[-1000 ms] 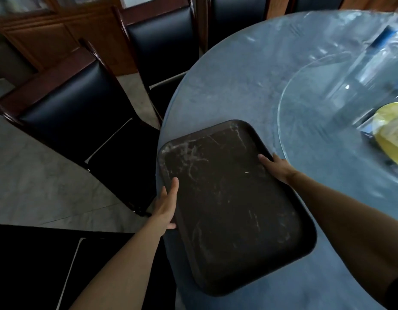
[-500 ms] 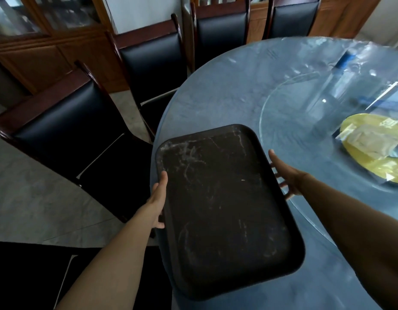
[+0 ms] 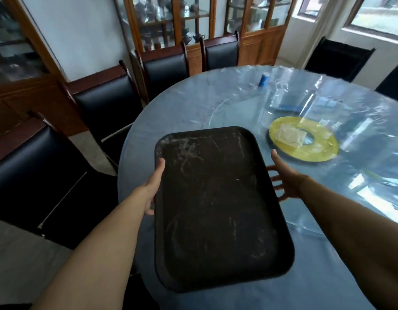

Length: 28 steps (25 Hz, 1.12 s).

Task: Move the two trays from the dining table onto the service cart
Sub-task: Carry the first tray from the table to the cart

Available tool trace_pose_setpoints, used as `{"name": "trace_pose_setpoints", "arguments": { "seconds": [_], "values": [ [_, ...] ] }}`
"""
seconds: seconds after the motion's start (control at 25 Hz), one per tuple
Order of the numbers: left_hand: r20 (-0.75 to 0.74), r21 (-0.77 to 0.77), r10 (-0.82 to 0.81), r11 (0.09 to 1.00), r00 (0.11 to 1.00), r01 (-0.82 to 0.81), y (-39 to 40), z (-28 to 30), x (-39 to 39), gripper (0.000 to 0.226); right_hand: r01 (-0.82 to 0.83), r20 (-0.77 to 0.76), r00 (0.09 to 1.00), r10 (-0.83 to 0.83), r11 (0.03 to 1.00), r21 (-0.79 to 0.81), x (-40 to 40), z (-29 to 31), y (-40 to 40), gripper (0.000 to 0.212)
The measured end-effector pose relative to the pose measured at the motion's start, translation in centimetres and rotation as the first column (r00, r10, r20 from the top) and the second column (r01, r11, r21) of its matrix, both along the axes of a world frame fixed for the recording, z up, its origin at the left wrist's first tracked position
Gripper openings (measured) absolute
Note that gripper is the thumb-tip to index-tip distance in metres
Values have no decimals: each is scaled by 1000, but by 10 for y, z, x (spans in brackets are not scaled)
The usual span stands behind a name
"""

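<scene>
A dark brown rectangular tray (image 3: pixel 215 209), scuffed with pale marks, is held tilted over the near edge of the round dining table (image 3: pixel 182 108). My left hand (image 3: pixel 152 186) grips its left rim, thumb on top and fingers beneath. My right hand (image 3: pixel 287 182) is at the tray's right rim with its fingers spread and thumb up; the fingertips reach the edge without closing on it. Only one tray is in view, and no service cart shows.
A clear plastic sheet covers the blue-grey table. A glass turntable carries a yellow disc (image 3: pixel 323 148) and a clear bottle with a blue cap (image 3: pixel 264 79). Black-seated wooden chairs (image 3: pixel 108 104) ring the table's left and far sides. Glass-fronted cabinets (image 3: pixel 193 19) line the wall.
The tray has come up off the table and towards me. My right hand let go of the right rim and now hovers spread beside it. The view has tilted up.
</scene>
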<state>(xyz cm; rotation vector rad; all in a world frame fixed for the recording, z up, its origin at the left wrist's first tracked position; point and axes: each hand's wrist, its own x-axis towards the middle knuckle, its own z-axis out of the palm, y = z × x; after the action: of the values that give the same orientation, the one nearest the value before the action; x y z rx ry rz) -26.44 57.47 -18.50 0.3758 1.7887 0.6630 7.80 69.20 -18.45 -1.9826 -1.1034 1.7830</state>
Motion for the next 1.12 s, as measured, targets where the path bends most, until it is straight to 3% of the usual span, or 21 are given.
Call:
{"name": "trace_pose_setpoints", "arguments": {
  "seconds": [0.32,0.64,0.84,1.12],
  "values": [
    [38,63,-349,936,936,346,-2,51,103,125,214,-37,977,-212,974,68,136,46,-72,94],
    [6,124,-530,841,848,526,-32,72,235,122,423,-69,906,-418,900,106,274,68,-196,104],
    [33,159,-631,769,775,620,-58,75,333,108,599,-92,801,-592,791,123,357,78,-298,100],
    [33,173,-806,587,591,791,-114,81,474,98,791,-114,610,-784,594,145,446,97,-446,99]
  ]
}}
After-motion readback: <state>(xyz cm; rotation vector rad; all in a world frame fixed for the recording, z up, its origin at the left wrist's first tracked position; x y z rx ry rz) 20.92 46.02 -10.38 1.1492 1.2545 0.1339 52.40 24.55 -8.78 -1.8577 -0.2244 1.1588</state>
